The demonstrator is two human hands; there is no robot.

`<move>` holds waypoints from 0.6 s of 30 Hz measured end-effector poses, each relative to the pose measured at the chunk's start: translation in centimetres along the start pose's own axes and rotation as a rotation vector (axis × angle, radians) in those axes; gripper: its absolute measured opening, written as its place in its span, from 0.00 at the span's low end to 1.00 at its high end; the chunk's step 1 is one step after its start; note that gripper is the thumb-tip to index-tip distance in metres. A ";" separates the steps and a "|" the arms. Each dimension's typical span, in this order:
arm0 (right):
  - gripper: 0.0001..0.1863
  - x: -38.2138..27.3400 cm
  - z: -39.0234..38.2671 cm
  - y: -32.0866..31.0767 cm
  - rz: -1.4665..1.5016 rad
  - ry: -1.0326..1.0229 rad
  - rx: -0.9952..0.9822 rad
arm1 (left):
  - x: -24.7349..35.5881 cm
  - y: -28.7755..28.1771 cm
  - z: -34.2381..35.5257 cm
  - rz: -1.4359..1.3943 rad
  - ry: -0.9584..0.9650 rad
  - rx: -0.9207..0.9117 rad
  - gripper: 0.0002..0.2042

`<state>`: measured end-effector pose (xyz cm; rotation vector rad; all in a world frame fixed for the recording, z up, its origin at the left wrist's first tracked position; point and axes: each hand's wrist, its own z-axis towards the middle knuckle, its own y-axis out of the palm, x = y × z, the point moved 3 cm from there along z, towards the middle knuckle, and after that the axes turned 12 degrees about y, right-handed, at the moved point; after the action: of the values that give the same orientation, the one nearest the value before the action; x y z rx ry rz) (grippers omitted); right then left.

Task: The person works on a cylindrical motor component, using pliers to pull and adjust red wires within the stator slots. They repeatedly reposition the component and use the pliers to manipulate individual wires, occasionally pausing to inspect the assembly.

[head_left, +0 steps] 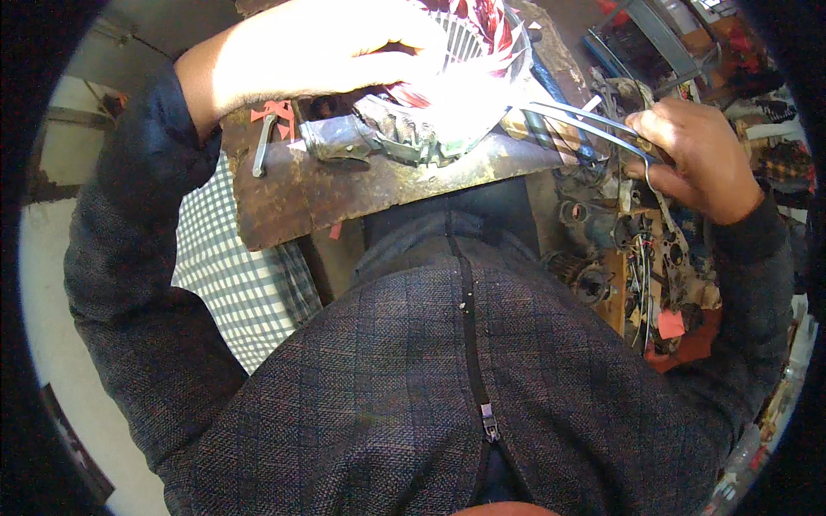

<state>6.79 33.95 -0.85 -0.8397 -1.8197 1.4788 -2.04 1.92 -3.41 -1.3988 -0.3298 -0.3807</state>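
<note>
The right hand (693, 150) has its fingers curled around the handle end of long, shiny scissors (594, 125), and the two metal arms stand a little apart. The other end of the scissors points left, into a very bright patch of light at the round metal motor part (415, 142), so I cannot tell if it touches. The motor part sits on a worn brown board (318, 202), up near the top of the view, with red wires (497, 39) inside its ring. The left hand (344, 52) reaches over it from the left, fingers by the wires; the glare is so strong that I cannot tell if they grip anything. Just left of the motor part is a short, grey metal tube (335, 140). Farther left, a small wrench (263, 150) lies by red paper scraps (277, 110). A checked cloth (232, 258) shows below the board's left end.
</note>
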 end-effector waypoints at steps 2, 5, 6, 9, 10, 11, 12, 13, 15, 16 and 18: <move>0.26 -0.2 -0.1 -0.7 0.080 -0.065 0.053 | -0.5 -0.4 0.1 -0.098 -0.053 -0.041 0.10; 0.25 -0.7 -0.3 -1.5 0.052 -0.100 0.129 | -1.3 -1.2 0.5 -0.183 -0.048 -0.130 0.13; 0.25 -0.8 -0.2 -1.7 0.074 -0.075 0.083 | -1.5 -1.2 0.6 -0.181 -0.029 -0.129 0.13; 0.24 -1.3 -0.3 -3.0 0.086 -0.025 -0.032 | -2.0 -1.1 0.5 -0.136 -0.009 -0.121 0.14; 0.24 -1.4 -0.4 -3.4 0.084 -0.002 -0.073 | -2.0 -1.1 0.4 -0.138 -0.003 -0.107 0.14; 0.24 -1.7 -0.4 -3.7 0.096 0.013 -0.101 | -2.0 -1.2 0.3 -0.140 0.001 -0.094 0.14; 0.23 -1.9 -0.4 -3.9 0.098 0.041 -0.123 | -1.9 -1.1 0.2 -0.119 0.007 -0.088 0.14; 0.23 -2.1 -0.3 -4.1 0.114 0.062 -0.134 | -1.8 -1.2 0.1 -0.098 0.013 -0.080 0.13; 0.22 -2.9 -0.1 -4.5 0.135 0.040 -0.055 | -1.6 -1.3 -0.1 -0.089 0.006 -0.061 0.13; 0.21 -3.5 0.0 -4.6 0.143 -0.002 0.033 | -1.5 -1.3 -0.2 -0.102 -0.009 -0.051 0.13; 0.20 -4.3 0.2 -5.0 0.160 0.008 0.039 | -1.3 -1.4 -0.4 -0.100 -0.025 -0.044 0.13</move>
<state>8.74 29.54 3.71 -0.9905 -1.7466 1.6024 -3.81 1.47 -2.81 -1.4346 -0.4149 -0.4548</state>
